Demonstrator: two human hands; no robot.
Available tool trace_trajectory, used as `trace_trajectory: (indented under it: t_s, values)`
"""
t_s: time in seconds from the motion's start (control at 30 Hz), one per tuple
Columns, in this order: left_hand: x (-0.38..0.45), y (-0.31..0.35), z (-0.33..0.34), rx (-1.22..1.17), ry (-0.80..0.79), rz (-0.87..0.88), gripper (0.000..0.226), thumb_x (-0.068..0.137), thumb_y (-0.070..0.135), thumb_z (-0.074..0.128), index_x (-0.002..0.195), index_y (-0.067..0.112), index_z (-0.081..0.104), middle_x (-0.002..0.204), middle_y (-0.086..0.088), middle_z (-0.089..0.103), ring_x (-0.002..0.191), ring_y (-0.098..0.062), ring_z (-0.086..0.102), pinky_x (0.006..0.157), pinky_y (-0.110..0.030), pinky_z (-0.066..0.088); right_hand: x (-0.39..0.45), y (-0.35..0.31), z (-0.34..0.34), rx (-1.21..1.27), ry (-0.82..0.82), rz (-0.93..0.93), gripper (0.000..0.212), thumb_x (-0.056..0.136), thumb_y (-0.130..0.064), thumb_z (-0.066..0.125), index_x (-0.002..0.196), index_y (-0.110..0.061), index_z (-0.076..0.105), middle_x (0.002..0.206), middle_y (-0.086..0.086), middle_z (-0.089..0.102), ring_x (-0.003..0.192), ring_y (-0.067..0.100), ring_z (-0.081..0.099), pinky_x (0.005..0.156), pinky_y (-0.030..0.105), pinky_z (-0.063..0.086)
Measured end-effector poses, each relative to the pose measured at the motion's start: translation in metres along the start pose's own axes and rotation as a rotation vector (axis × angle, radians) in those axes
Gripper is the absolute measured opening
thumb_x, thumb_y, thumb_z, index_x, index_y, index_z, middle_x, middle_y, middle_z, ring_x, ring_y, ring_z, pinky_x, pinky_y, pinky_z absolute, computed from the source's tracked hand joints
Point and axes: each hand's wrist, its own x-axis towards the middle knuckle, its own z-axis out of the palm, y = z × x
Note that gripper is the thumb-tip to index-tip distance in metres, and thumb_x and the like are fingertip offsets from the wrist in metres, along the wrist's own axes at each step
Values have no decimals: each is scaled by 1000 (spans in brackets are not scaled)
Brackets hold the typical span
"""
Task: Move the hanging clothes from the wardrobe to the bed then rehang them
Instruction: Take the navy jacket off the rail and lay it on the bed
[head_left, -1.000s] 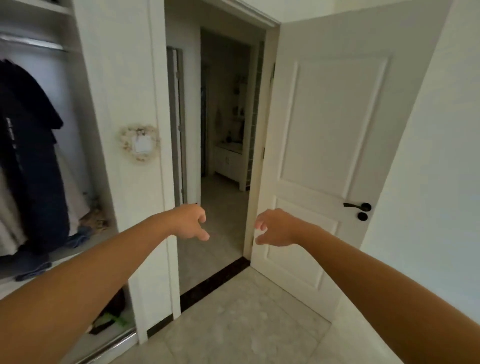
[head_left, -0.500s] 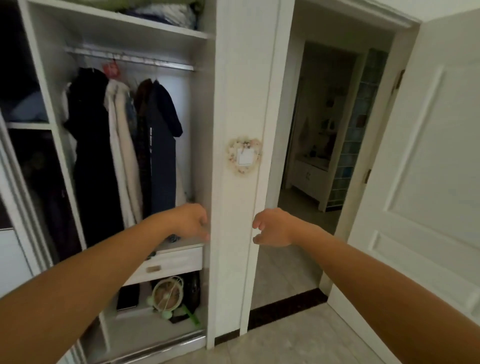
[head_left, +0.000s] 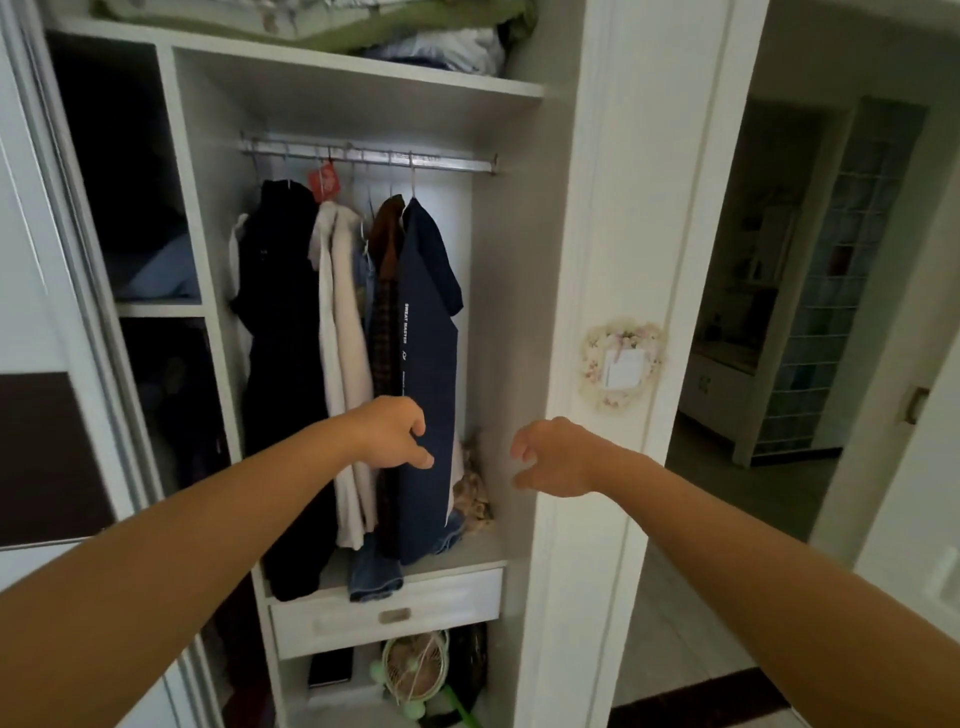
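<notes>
The open wardrobe holds several garments on a metal rail (head_left: 363, 156). From left hang a black garment (head_left: 280, 322), a beige one (head_left: 340, 338), a brown checked one (head_left: 385, 312) and a navy shirt (head_left: 428, 332) with white lettering. My left hand (head_left: 395, 434) hovers in front of the navy shirt's lower part, fingers loosely curled, holding nothing. My right hand (head_left: 553, 457) floats in front of the wardrobe's right side panel, also loosely curled and empty. The bed is out of view.
A shelf (head_left: 363, 78) above the rail carries folded bedding. Below the clothes is a drawer (head_left: 387, 613), with a small fan (head_left: 415, 670) under it. A sliding door (head_left: 47, 415) stands at left. A doorway (head_left: 779, 338) opens at right beside a flowered light switch (head_left: 623, 366).
My view has swung left from the doorway to face the wardrobe. Both outstretched hands now sit in front of the hanging clothes, still empty.
</notes>
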Motion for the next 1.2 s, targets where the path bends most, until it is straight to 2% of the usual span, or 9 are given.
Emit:
trace_trajectory:
  t_s: [0.1, 0.33, 0.43, 0.53, 0.63, 0.83, 0.9, 1.0, 1.2]
  values:
    - [34, -13, -13, -8, 29, -8, 54, 88, 36, 70, 132, 9, 54, 132, -5, 54, 116, -21, 54, 99, -32, 47, 47, 4, -6, -1, 4, -27, 35, 94, -27, 60, 117, -1, 65, 118, 18, 64, 107, 31, 62, 96, 37, 52]
    - [116, -38, -37, 16, 90, -50, 58, 87, 37, 70, 135, 11, 52, 138, -4, 51, 123, -20, 51, 102, -30, 44, 151, 20, -27, -26, 15, -117, 40, 91, -31, 64, 125, -10, 58, 114, 5, 62, 104, 24, 61, 91, 34, 52]
    - [147, -45, -58, 14, 160, -71, 56, 88, 36, 69, 135, 12, 52, 135, -4, 52, 120, -20, 52, 97, -28, 44, 193, 25, -45, -25, 35, -137, 43, 89, -31, 65, 126, -12, 54, 101, -2, 58, 94, 20, 60, 88, 37, 55]
    - [168, -50, -77, 62, 253, -70, 43, 91, 32, 66, 127, 12, 57, 125, -5, 58, 110, -20, 56, 88, -28, 47, 229, 22, -67, -9, 77, -142, 52, 87, -31, 66, 130, -9, 47, 117, 8, 58, 101, 26, 60, 90, 45, 54]
    - [191, -56, -95, 204, 360, -68, 40, 92, 31, 62, 125, 11, 54, 119, -7, 58, 105, -23, 58, 85, -37, 52, 262, 14, -92, 2, 129, -152, 52, 88, -31, 64, 131, -7, 46, 117, 9, 57, 102, 28, 60, 89, 46, 54]
    - [250, -75, -131, 297, 485, -62, 35, 92, 22, 56, 119, 7, 41, 124, -14, 43, 116, -32, 47, 89, -43, 47, 330, -10, -140, 9, 320, -131, 31, 89, -26, 59, 115, -10, 56, 100, 7, 59, 86, 25, 59, 70, 34, 51]
    - [268, -80, -142, 268, 496, -49, 28, 91, 14, 54, 114, 4, 42, 120, -15, 44, 114, -31, 47, 88, -39, 44, 352, -20, -154, -13, 435, -101, 13, 91, -23, 55, 96, -12, 58, 90, 5, 56, 84, 27, 57, 66, 32, 45]
    - [296, -89, -156, 251, 465, 3, 32, 90, 10, 51, 121, 3, 44, 122, -15, 42, 116, -32, 45, 93, -41, 44, 383, -33, -170, 69, 551, -64, 32, 97, -31, 49, 69, -16, 45, 74, 3, 50, 76, 26, 55, 64, 33, 42]
    - [333, -107, -169, 226, 459, 269, 73, 85, 1, 47, 152, 17, 24, 158, -7, 21, 143, -32, 21, 109, -50, 35, 435, -46, -185, 107, 556, 10, 39, 100, -40, 45, 68, -18, 41, 76, 3, 51, 76, 23, 55, 66, 33, 42]
